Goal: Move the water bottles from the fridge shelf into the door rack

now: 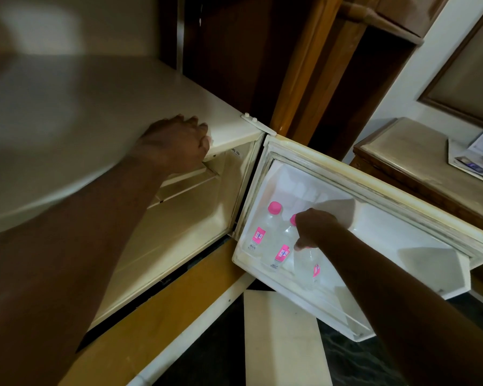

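A small cream fridge stands open, its door [374,174] swung out to the right. Three clear water bottles with pink caps and pink labels stand in the door rack [296,296]. The leftmost bottle [265,232] and the middle bottle [283,246] stand free. My right hand [315,227] is closed around the neck of the third bottle [308,266], hiding its cap. My left hand [179,146] grips the front edge of the fridge top [95,107]. The inside of the fridge [184,218] is mostly hidden by my left arm.
The rack's right part [418,263] holds nothing. A wooden side table [418,151] with papers [477,157] stands right of the door. Dark wooden cabinet panels rise behind the fridge. A pale board [282,338] lies on the dark floor below the door.
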